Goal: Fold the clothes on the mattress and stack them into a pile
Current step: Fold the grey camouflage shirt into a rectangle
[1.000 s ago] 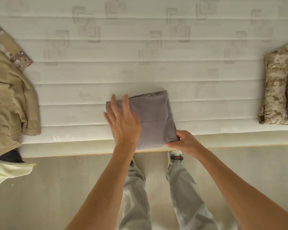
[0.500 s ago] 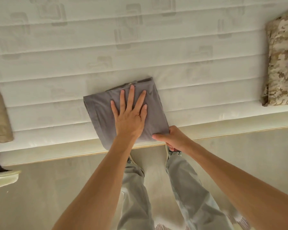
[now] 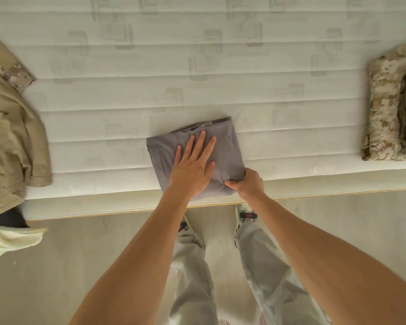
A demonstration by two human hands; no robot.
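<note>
left hand (image 3: 192, 170) flat, fingers straight, on folded grey garment (image 3: 223, 151); right hand (image 3: 246, 184) pinching its corner; camouflage pile (image 3: 384, 113) well right, tan clothes (image 3: 12, 127) left on mattress (image 3: 127, 90).

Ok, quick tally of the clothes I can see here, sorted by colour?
Grey: 1, the folded grey garment under both hands.
Camouflage: 2, the folded camouflage pile at right (layers uncountable) and a camouflage piece at left.
Tan: 1, the unfolded tan garment.
Pale yellow: 1, the pale yellow cloth.
Total: 5.
</note>
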